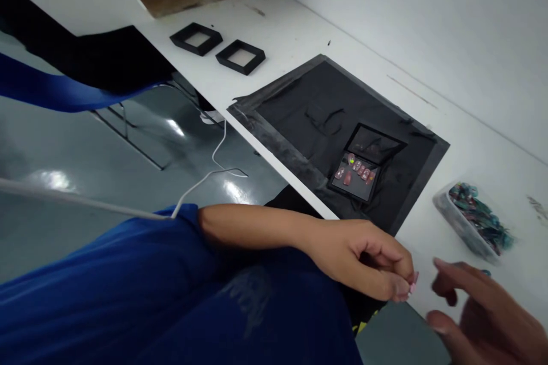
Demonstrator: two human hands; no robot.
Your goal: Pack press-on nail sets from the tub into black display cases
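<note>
Left hand [363,256] pinches a tiny pink press-on nail [413,283] at the white worktop [295,34] edge, right hand [479,313] open just beside it. Black open nail case [362,165] sits on a black mat [299,108].

A white table [299,34] is covered in part by a black mat [299,108]. Two black frames [196,38] [240,56] and a clear container of beads [473,218] are placed directly on it.

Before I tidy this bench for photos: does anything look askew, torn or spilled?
Yes. The black mat lies crooked on the white table, its near edge wrinkled and frayed-looking. The open nail case sits skewed on it. Nothing looks spilled; the small tub holds its contents.
</note>
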